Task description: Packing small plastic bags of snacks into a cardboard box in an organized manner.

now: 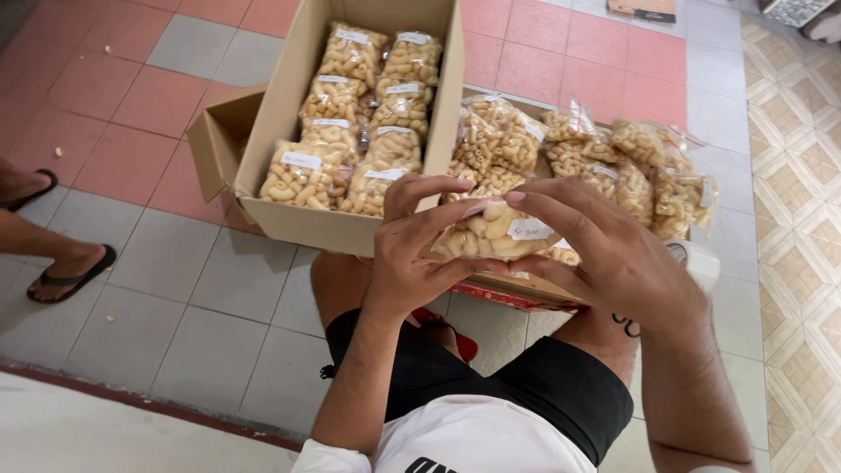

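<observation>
Both my hands hold one clear packet of pale curled snacks (489, 234) with a white label, just above my lap. My left hand (413, 245) grips its left side with fingers curled over the top. My right hand (604, 250) covers its right side. In front of me stands an open cardboard box (285, 96) with several similar labelled packets (363, 114) laid in two rows. To its right a pile of loose packets (604, 162) lies on a flat tray or box lid (517, 285).
Another person's feet in black flip-flops (66, 271) stand at the left on the red and grey tiled floor. A white roll of tape (696, 258) sits by my right wrist. Patterned tiles run along the right.
</observation>
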